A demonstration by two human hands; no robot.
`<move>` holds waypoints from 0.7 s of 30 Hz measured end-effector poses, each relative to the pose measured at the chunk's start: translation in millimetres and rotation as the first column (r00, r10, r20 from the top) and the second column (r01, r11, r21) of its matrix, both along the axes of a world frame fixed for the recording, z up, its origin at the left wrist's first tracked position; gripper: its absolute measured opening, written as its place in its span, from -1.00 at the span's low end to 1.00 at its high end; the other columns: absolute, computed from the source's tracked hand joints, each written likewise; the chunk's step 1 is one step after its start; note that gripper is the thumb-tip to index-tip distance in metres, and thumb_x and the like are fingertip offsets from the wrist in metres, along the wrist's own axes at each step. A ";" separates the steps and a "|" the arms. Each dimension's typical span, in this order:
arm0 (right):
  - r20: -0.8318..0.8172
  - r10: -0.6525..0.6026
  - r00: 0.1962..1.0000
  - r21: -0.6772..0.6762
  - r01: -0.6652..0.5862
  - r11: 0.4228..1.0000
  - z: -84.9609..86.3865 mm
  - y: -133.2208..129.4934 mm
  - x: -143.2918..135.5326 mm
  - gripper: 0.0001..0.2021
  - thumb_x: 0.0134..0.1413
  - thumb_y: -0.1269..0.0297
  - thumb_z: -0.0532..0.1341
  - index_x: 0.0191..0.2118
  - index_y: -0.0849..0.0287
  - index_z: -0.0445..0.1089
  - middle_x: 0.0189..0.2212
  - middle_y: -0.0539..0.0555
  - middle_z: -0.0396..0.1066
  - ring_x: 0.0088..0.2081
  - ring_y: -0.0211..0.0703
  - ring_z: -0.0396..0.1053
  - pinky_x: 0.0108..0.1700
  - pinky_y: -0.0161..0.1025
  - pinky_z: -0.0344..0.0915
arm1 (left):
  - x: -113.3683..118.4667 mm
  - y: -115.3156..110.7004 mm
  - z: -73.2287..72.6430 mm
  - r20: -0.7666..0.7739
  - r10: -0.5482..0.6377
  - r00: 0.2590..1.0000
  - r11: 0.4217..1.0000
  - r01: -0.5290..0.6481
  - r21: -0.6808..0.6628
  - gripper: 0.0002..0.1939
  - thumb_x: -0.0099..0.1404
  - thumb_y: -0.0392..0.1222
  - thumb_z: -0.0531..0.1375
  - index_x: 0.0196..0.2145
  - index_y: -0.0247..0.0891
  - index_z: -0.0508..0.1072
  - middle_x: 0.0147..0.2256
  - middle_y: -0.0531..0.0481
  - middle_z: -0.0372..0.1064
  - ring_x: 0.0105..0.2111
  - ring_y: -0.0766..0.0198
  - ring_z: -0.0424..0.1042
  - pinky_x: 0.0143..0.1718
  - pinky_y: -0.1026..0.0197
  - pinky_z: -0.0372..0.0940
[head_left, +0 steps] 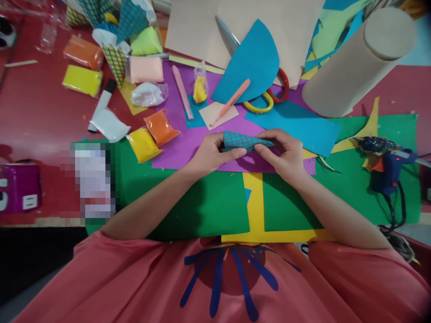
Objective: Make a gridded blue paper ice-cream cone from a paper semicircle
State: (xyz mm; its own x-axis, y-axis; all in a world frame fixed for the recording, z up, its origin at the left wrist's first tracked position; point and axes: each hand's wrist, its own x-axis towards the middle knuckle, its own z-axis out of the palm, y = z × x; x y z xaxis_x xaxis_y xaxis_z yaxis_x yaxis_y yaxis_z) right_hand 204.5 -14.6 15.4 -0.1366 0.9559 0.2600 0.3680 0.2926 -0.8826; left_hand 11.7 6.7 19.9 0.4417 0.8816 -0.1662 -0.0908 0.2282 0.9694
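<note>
Between my two hands lies a small blue paper cone (241,140) with a crosshatch pattern drawn on it, its tip pointing right. My left hand (213,154) grips the wide end, thumb along the lower side. Near the narrow end, my right hand (284,154) pinches the cone between thumb and fingers. Just beyond them, a pink marker (232,101) rests across a peach paper piece (215,114) and a blue paper sector (257,58). The sector partly covers scissors (259,105) with red and yellow handles. Purple paper (202,157) lies beneath the hands.
A glue gun (392,166) with a lit red light is at the right. Behind it stands a thick cardboard tube (360,63). Several clay packets, such as an orange one (161,128), and patterned cones (114,63) sit at the left. Green sheets (188,202) cover the near table.
</note>
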 end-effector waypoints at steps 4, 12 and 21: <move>-0.078 -0.034 0.996 -0.052 0.030 0.998 -1.8 1.7 0.9 -0.84 0.09 0.14 0.29 -0.31 0.10 0.45 -0.36 0.00 0.52 -0.31 -0.20 0.50 -0.29 -0.24 0.43 | 0.7 0.7 1.0 0.014 0.028 1.000 1.000 -0.028 -0.002 -0.71 0.01 -0.02 0.43 -0.46 -0.29 0.55 -0.66 0.14 0.27 -0.52 0.37 0.37 -0.43 0.32 0.28; -0.242 -0.187 0.952 -0.104 0.166 0.981 -3.3 8.9 6.3 -0.75 0.21 0.03 0.17 -0.34 0.07 0.41 -0.52 -0.07 0.40 -0.59 -0.36 0.33 -0.54 -0.33 0.32 | 0.9 1.4 -3.3 -0.039 0.119 0.992 0.993 -0.120 -0.014 -0.66 -0.01 0.04 0.43 -0.45 -0.30 0.54 -0.61 0.12 0.34 -0.52 0.40 0.34 -0.43 0.32 0.28; -0.057 0.014 0.998 -0.066 -0.018 0.998 -1.2 3.1 0.5 -0.69 0.02 0.01 0.33 -0.20 0.08 0.39 -0.24 0.02 0.50 -0.20 -0.17 0.48 -0.16 -0.19 0.45 | 1.8 -0.6 1.1 -0.094 0.091 0.991 0.989 -0.078 0.127 -0.76 0.06 -0.05 0.38 -0.39 -0.28 0.62 -0.38 0.01 0.55 -0.38 0.31 0.47 -0.31 0.28 0.37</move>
State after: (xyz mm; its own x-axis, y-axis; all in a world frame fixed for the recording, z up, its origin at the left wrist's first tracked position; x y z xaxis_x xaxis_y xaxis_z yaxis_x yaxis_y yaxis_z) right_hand 205.0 -11.5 14.2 -0.1386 0.9692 0.2037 0.3128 0.2380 -0.9195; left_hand 13.4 6.1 21.0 0.3514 0.9315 -0.0936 -0.0071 0.1026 0.9947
